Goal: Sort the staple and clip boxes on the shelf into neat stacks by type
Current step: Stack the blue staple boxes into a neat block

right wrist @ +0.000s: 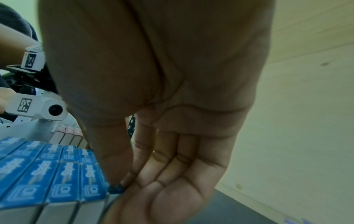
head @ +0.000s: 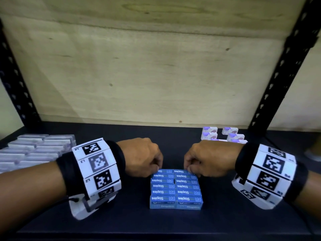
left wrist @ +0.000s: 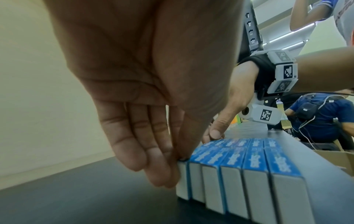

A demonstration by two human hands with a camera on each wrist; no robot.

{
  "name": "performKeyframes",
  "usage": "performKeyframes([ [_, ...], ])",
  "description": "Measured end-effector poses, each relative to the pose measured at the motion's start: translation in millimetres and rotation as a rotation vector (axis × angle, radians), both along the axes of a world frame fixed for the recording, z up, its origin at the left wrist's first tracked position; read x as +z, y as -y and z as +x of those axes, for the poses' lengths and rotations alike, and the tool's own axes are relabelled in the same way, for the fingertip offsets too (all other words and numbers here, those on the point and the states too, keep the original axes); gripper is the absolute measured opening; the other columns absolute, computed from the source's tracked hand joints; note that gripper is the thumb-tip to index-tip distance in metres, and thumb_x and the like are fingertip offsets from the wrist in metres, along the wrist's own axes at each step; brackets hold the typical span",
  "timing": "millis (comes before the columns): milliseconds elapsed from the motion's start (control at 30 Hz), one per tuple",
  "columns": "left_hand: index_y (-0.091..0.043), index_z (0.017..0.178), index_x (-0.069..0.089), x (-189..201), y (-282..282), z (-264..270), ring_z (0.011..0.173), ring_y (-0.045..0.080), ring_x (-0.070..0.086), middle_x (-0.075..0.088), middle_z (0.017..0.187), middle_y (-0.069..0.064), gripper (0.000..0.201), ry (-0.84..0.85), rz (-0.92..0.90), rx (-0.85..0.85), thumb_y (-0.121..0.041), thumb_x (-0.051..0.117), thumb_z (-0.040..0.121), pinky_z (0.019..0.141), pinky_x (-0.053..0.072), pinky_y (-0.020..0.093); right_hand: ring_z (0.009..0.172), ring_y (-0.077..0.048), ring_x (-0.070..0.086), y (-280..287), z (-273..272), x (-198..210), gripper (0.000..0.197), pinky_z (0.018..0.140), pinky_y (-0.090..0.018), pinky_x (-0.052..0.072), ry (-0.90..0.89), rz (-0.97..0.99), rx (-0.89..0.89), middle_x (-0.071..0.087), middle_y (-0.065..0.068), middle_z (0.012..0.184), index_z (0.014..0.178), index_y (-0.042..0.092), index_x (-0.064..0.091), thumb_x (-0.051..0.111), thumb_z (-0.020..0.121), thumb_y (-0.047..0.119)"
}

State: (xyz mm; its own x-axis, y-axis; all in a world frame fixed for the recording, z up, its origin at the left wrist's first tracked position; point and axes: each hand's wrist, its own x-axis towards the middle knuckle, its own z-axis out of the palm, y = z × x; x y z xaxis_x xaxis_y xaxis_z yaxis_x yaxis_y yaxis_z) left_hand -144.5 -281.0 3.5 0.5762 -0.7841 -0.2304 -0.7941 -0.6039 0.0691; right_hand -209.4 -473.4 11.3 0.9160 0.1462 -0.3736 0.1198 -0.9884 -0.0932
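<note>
A block of blue staples boxes [head: 175,188] stands in two columns at the middle of the dark shelf [head: 121,216]. My left hand [head: 157,165] pinches the farthest box of the left column [left wrist: 182,181], thumb on top and fingers [left wrist: 134,151] down its back face. My right hand [head: 188,168] pinches the farthest box of the right column [head: 180,171] in the same way, its thumb [right wrist: 113,163] on the top edge. Small white and purple clip boxes [head: 210,134] sit at the back right, partly hidden by my right wrist.
Clear plastic boxes [head: 34,150] lie in rows at the left of the shelf. Black perforated uprights [head: 278,75] frame the bay and a plywood panel [head: 156,75] closes the back. A seated person in blue [left wrist: 321,118] is beyond the shelf's right end.
</note>
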Motion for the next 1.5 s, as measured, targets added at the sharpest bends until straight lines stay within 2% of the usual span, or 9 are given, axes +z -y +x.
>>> performKeyframes([
  [100, -0.033, 0.119, 0.057, 2.9, -8.8, -8.3, 0.105, 0.023, 0.061, 0.064, 0.116, -0.005, 0.031, 0.201, 0.187, 0.011, -0.035, 0.040, 0.093, 0.084, 0.048, 0.033, 0.099, -0.011, 0.062, 7.4, -7.1, 2.8, 0.031, 0.091, -0.028, 0.049, 0.020, -0.119, -0.015, 0.069, 0.007, 0.115, 0.123, 0.031, 0.060, 0.048, 0.095, 0.027],
  [233, -0.020, 0.135, 0.043, -8.3, -29.2, -28.1, 0.120, 0.023, 0.051, 0.053, 0.133, 0.001, 0.068, 0.384, 0.339, -0.027, -0.066, 0.024, 0.088, 0.097, 0.043, 0.038, 0.142, -0.020, 0.033, 20.5, -29.2, -1.4, 0.067, 0.113, -0.040, 0.034, -0.054, -0.322, 0.041, 0.025, 0.003, 0.158, 0.155, 0.025, 0.017, 0.046, 0.096, 0.038],
  [333, -0.010, 0.152, 0.016, -15.1, -39.5, -48.3, 0.137, 0.022, 0.033, 0.024, 0.156, 0.008, 0.103, 0.361, 0.420, 0.003, -0.083, 0.015, 0.079, 0.111, 0.027, 0.038, 0.151, -0.014, -0.001, 23.3, -52.1, -7.9, 0.091, 0.122, -0.039, 0.014, -0.186, -0.340, 0.053, -0.015, 0.009, 0.163, 0.155, 0.028, -0.013, 0.042, 0.092, 0.061],
  [433, -0.008, 0.153, -0.001, -18.5, -42.9, -63.3, 0.146, 0.019, 0.014, -0.002, 0.161, 0.009, 0.108, 0.336, 0.392, 0.016, -0.084, 0.018, 0.079, 0.117, 0.014, 0.036, 0.148, -0.007, -0.016, 19.8, -66.4, -16.9, 0.105, 0.123, -0.036, 0.005, -0.205, -0.302, 0.061, -0.030, 0.009, 0.158, 0.153, 0.023, -0.020, 0.037, 0.084, 0.078],
  [633, -0.010, 0.151, -0.017, -22.8, -40.5, -80.5, 0.148, 0.014, -0.005, -0.017, 0.159, 0.005, 0.129, 0.223, 0.360, 0.136, -0.096, 0.022, 0.063, 0.119, 0.002, 0.036, 0.147, -0.004, -0.021, 9.7, -79.4, -36.8, 0.113, 0.123, -0.031, 0.002, -0.073, -0.148, 0.000, -0.028, 0.005, 0.159, 0.153, 0.019, -0.022, 0.021, 0.076, 0.089],
  [800, -0.006, 0.148, -0.022, -35.1, -30.9, -93.9, 0.148, 0.017, 0.003, -0.019, 0.158, 0.011, 0.150, 0.219, 0.221, 0.223, -0.106, 0.019, 0.043, 0.118, 0.009, 0.038, 0.149, -0.005, -0.011, 11.6, -77.4, -43.7, 0.116, 0.122, -0.029, 0.006, -0.030, -0.120, -0.042, -0.020, 0.005, 0.162, 0.152, 0.015, -0.022, 0.026, 0.076, 0.088],
  [1000, -0.007, 0.148, -0.022, -43.1, -15.7, -96.4, 0.147, 0.016, 0.006, -0.019, 0.158, 0.009, 0.150, 0.170, 0.115, 0.225, -0.105, 0.018, 0.042, 0.115, 0.017, 0.035, 0.149, -0.007, 0.000, 11.1, -67.5, -40.9, 0.114, 0.121, -0.031, 0.014, -0.018, -0.087, -0.039, -0.009, 0.011, 0.164, 0.154, 0.017, -0.018, 0.035, 0.079, 0.084],
  [1300, -0.009, 0.151, -0.014, -43.6, -23.8, -89.0, 0.144, 0.015, 0.017, -0.014, 0.160, 0.007, 0.128, 0.237, 0.137, 0.138, -0.095, 0.023, 0.064, 0.113, 0.022, 0.035, 0.149, -0.010, 0.005, 9.6, -66.8, -42.6, 0.111, 0.121, -0.032, 0.016, -0.004, -0.096, -0.042, -0.004, 0.010, 0.164, 0.155, 0.016, -0.014, 0.035, 0.081, 0.082],
  [1500, -0.012, 0.152, -0.010, -40.7, -38.1, -78.9, 0.143, 0.014, 0.022, -0.002, 0.161, 0.004, 0.097, 0.283, 0.105, 0.011, -0.073, 0.012, 0.080, 0.113, 0.023, 0.031, 0.149, -0.010, 0.008, 9.5, -65.0, -41.7, 0.114, 0.120, -0.033, 0.020, -0.012, -0.089, -0.048, 0.000, 0.011, 0.163, 0.154, 0.019, -0.018, 0.036, 0.078, 0.084],
])
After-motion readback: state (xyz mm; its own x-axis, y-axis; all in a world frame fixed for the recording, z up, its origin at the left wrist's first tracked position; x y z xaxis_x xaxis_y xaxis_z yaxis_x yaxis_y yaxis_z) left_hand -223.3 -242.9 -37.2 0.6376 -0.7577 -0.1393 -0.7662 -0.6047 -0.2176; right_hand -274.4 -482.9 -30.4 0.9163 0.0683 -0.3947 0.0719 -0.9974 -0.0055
